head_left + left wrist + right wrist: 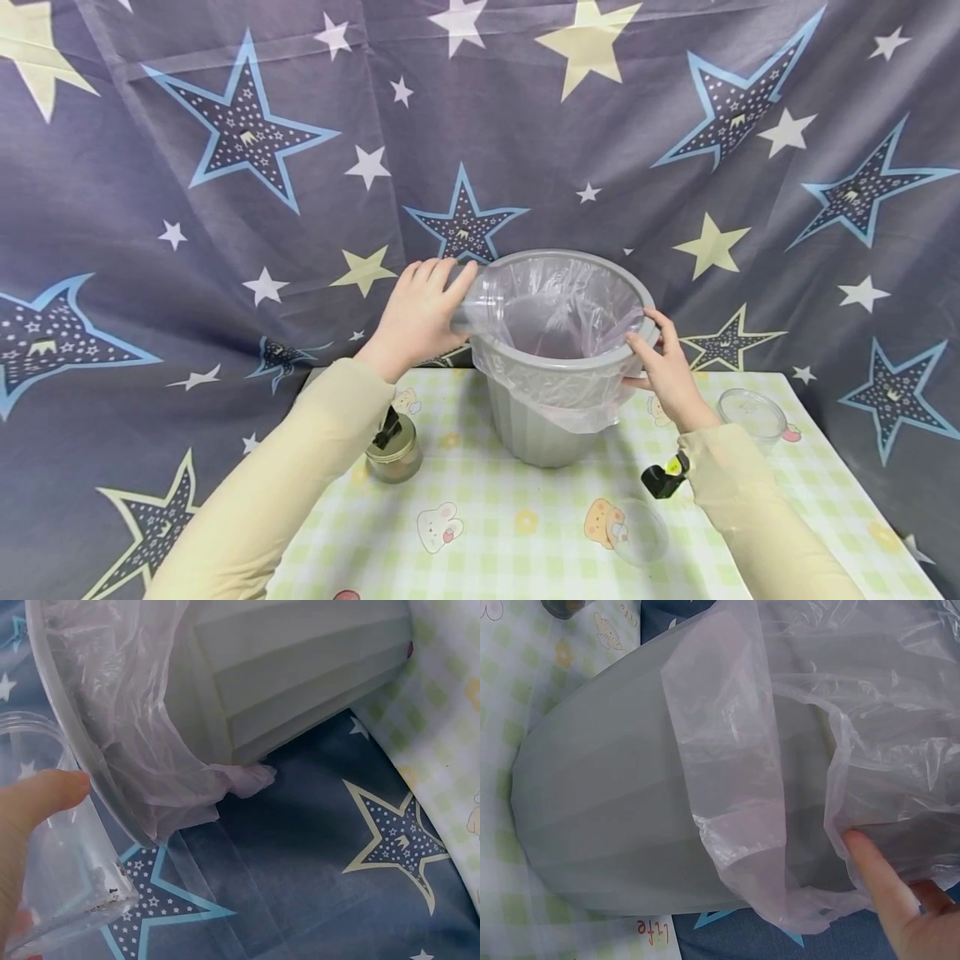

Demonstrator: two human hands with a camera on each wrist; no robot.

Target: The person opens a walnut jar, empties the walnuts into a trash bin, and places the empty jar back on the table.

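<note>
My left hand (420,312) grips a clear jar (480,304), tipped on its side with its mouth over the left rim of a grey trash bin (525,433). In the left wrist view, dark specks cling near the base of the jar (67,859). A thin translucent pinkish bin liner (592,304) lines the bin and folds down over its outside. At the bin's right side, my right hand (671,379) holds the rim, fingers and thumb on the liner (735,772). The bin stands upright on the table.
A small jar with a gold lid (393,450) stands left of the bin, partly behind the left wrist's camera. A clear round container (752,414) is at the right, and a clear disc-shaped lid (643,533) lies nearer the front. A starry curtain (315,233) hangs behind the checked tablecloth (517,550).
</note>
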